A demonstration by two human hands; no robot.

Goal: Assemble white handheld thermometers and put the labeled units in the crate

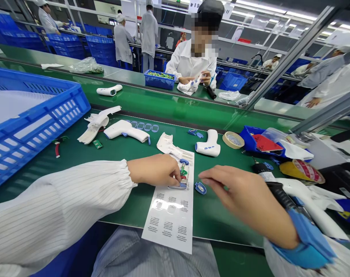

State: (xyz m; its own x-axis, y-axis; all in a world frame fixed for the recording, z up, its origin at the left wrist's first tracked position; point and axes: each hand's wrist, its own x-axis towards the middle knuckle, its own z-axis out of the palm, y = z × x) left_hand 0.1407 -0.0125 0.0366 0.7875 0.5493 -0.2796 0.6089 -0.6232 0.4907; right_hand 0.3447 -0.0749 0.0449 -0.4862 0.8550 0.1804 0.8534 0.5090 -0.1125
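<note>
Blue-and-green circuit parts (183,173) sit on a white printed sheet (169,219), gripped by the curled left hand (153,170), while the open right hand (241,196) nears a blue clip (200,187); one white thermometer (208,143) looks whole, a casing half (166,144) lies open.

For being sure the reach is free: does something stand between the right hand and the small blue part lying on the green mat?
Nothing visible stands in the way. The fingers of the right hand are very near the small blue part, and only a little green mat shows between them.
</note>
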